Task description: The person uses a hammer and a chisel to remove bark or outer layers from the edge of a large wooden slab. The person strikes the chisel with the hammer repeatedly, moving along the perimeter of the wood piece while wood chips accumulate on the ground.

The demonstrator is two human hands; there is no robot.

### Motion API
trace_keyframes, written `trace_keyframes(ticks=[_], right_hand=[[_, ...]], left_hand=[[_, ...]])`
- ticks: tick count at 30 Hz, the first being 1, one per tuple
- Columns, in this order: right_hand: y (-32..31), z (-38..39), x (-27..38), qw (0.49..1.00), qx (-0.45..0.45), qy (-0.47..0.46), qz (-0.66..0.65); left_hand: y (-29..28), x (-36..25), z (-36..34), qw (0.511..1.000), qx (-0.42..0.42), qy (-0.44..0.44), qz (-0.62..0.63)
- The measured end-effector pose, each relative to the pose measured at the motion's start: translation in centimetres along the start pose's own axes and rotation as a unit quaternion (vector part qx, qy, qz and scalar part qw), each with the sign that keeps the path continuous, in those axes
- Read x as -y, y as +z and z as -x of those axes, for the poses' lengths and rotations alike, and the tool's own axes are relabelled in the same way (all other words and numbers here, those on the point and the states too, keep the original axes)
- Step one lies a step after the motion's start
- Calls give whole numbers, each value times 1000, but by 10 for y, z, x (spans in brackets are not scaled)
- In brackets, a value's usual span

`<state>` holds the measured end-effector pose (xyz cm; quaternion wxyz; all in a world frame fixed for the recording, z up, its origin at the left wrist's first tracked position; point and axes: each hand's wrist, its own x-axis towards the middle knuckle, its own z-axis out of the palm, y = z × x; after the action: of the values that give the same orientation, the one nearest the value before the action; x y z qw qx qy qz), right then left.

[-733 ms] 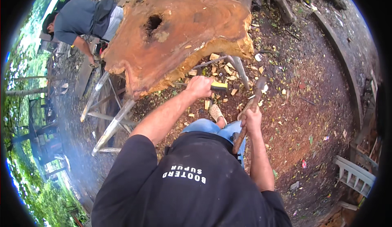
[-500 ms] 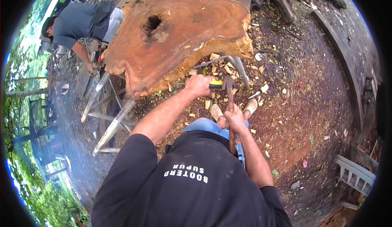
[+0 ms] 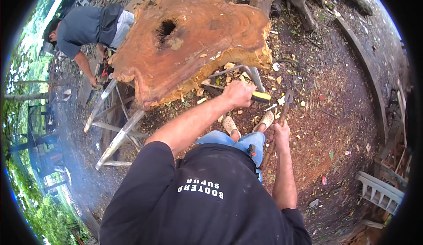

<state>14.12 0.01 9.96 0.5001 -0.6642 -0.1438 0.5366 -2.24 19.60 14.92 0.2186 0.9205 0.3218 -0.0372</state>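
My left hand [image 3: 239, 94] is closed round the grip of a tool with a yellow-and-black handle [image 3: 261, 96]. A dark flat part shows on the far side of the fist, near the slab's edge; I cannot tell the tool's kind. Lower right, my right hand [image 3: 280, 132] grips a long wooden-handled tool [image 3: 285, 109], upright, with a narrow dark metal head [image 3: 289, 96]. The two tools are apart. Ahead lies a thick reddish-brown wood slab [image 3: 198, 29] with a dark hole and a rough, pale, chipped edge. Neither tool visibly touches its top.
Pole trestle legs [image 3: 120, 139] stand under the slab's left side. A co-worker [image 3: 88, 27] bends beside it, hands on a red-and-dark tool [image 3: 105, 72]. Wood chips litter the ground near my clogs [image 3: 264, 121]. Logs [image 3: 299, 2] lie beyond; a grey slatted piece [image 3: 381, 192] lies right.
Both my hands have moved right, the left one away from the slab's edge. The wooden-handled tool has swung right, separating from the yellow-and-black handle, which now points more downward.
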Motion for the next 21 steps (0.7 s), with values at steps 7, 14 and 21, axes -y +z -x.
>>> trace_keyframes(ticks=[7,14,21], right_hand=[[7,7,-3,1000,6,-3,-2],[5,8,-1,1000,6,-10,-8],[6,7,11,999,-9,-38,-36]], left_hand=[[-15,23,-11,998,15,-49,-19],[-26,20,-8,997,25,-67,-23],[-26,25,-11,996,25,-77,-31]])
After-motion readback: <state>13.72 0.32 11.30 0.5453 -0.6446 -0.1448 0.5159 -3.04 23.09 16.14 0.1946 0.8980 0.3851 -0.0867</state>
